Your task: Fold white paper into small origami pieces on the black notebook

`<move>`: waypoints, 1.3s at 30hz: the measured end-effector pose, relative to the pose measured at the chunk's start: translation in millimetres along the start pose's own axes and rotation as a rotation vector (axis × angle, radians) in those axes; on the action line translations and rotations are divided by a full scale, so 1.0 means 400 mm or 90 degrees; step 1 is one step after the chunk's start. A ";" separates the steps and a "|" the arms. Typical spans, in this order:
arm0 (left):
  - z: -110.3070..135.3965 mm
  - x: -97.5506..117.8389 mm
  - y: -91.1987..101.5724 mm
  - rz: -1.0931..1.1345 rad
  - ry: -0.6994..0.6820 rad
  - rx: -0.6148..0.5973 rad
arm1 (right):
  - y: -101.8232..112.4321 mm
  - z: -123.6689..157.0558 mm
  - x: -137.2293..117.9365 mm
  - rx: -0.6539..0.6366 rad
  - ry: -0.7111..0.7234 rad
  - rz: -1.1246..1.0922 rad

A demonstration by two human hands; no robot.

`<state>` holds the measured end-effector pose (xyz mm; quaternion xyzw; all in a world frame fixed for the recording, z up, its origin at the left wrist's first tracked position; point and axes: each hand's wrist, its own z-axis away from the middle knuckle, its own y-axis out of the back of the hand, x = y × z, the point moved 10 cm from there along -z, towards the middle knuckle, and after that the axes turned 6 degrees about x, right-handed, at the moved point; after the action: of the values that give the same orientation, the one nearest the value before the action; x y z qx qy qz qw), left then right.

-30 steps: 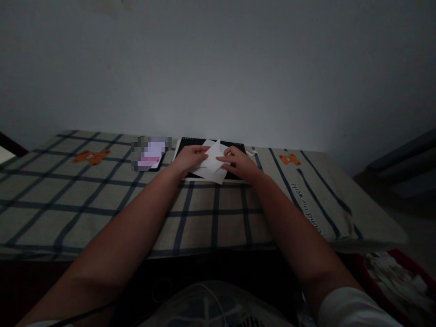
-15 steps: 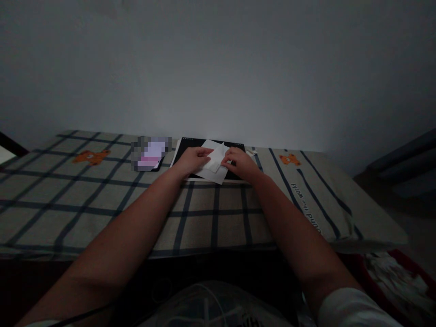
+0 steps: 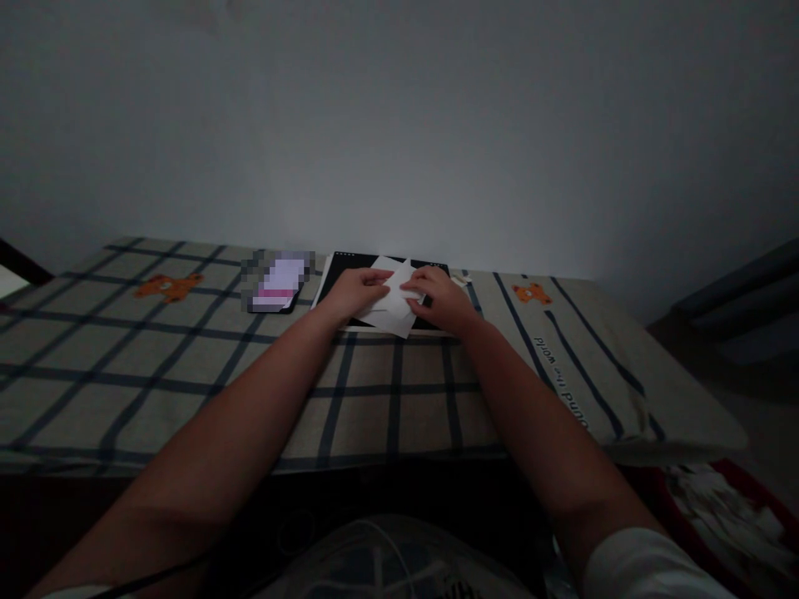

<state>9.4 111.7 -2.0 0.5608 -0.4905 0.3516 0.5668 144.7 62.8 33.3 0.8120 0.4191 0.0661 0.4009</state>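
Note:
A sheet of white paper, partly folded, lies over a black spiral-punched notebook or pad on the table. From the left, my left hand is closed on the paper's left side, thumb and fingers near its middle. My right hand grips the folded part from the right, its fingertips bent onto the white surface. Between the hands a pointed corner of the paper sticks up toward the wall. The exact fold under my fingers is too small and dim to make out.
A phone with a lit, blurred screen lies left of the notebook. The checked tablecloth covers the table up to the wall. A small pale item sits by the notebook's right edge. A red bin with crumpled white stuff stands below right.
My right hand's fingers have shifted slightly left and further onto the folded paper, and the flap under them looks flatter. My left hand stays almost in place.

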 end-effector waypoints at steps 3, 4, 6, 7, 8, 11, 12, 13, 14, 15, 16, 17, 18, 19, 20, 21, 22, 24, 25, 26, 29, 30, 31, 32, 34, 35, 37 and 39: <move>0.006 -0.021 -0.017 0.096 0.067 -0.037 | -0.006 0.004 -0.005 -0.018 0.018 0.034; 0.007 -0.026 -0.022 0.124 0.084 -0.049 | -0.005 0.004 -0.006 -0.019 0.022 0.045; 0.008 -0.033 -0.027 0.160 0.108 -0.058 | -0.003 0.003 -0.005 -0.015 0.020 0.063; 0.008 -0.036 -0.029 0.170 0.116 -0.059 | -0.001 0.002 -0.004 -0.012 0.016 0.069; 0.008 -0.038 -0.030 0.174 0.122 -0.058 | -0.001 0.002 -0.002 -0.010 0.013 0.073; 0.009 -0.037 -0.031 0.162 0.124 -0.046 | -0.004 0.002 -0.002 -0.010 0.014 0.080; 0.010 -0.035 -0.031 0.154 0.121 -0.042 | -0.005 0.001 -0.003 -0.009 0.015 0.082; 0.011 -0.032 -0.032 0.146 0.117 -0.041 | -0.005 0.001 -0.004 -0.008 0.016 0.084; 0.013 -0.030 -0.033 0.138 0.114 -0.041 | -0.004 0.000 -0.005 -0.005 0.018 0.084; 0.015 -0.027 -0.034 0.131 0.111 -0.042 | -0.004 0.000 -0.008 -0.002 0.022 0.084; 0.017 -0.026 -0.035 0.123 0.109 -0.043 | -0.004 -0.001 -0.011 -0.001 0.028 0.083; 0.019 -0.024 -0.035 0.111 0.106 -0.041 | -0.005 -0.001 -0.014 -0.003 0.037 0.079; 0.021 -0.022 -0.034 0.098 0.102 -0.037 | -0.007 -0.001 -0.017 -0.007 0.046 0.073; 0.022 -0.020 -0.033 0.082 0.096 -0.032 | -0.010 -0.001 -0.017 -0.009 0.051 0.066; 0.024 -0.017 -0.033 0.067 0.090 -0.028 | -0.011 -0.001 -0.015 -0.009 0.053 0.059; 0.024 -0.014 -0.033 0.055 0.080 -0.027 | -0.012 -0.001 -0.012 -0.003 0.051 0.051; 0.025 -0.009 -0.033 0.045 0.069 -0.026 | -0.011 -0.002 -0.007 0.006 0.046 0.044; 0.024 0.002 -0.034 0.026 0.040 -0.028 | -0.005 -0.005 0.003 0.034 0.030 0.031; 0.024 0.006 -0.034 0.015 0.026 -0.028 | -0.003 -0.007 0.006 0.047 0.020 0.024; 0.023 0.010 -0.033 0.003 0.013 -0.027 | 0.001 -0.008 0.009 0.059 0.010 0.014; 0.020 0.019 -0.028 -0.029 -0.021 -0.023 | 0.010 -0.013 0.018 0.086 -0.043 -0.030; 0.019 0.020 -0.027 -0.037 -0.031 -0.021 | 0.013 -0.014 0.023 0.091 -0.066 -0.045; 0.018 0.021 -0.025 -0.045 -0.040 -0.020 | 0.015 -0.014 0.028 0.096 -0.090 -0.057; 0.016 0.022 -0.023 -0.054 -0.047 -0.017 | 0.018 -0.014 0.032 0.101 -0.110 -0.065; 0.013 0.021 -0.020 -0.067 -0.057 -0.013 | 0.026 -0.014 0.036 0.112 -0.131 -0.071; 0.012 0.021 -0.019 -0.069 -0.060 -0.012 | 0.029 -0.014 0.036 0.117 -0.135 -0.073; 0.011 0.021 -0.020 -0.067 -0.062 -0.015 | 0.035 -0.013 0.040 0.123 -0.150 -0.079; 0.012 0.020 -0.023 -0.059 -0.059 -0.020 | 0.037 -0.012 0.046 0.118 -0.172 -0.079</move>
<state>19.5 104.5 2.4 0.5895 -0.4952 0.2907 0.5682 163.6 74.6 42.7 0.8196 0.4152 -0.1074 0.3800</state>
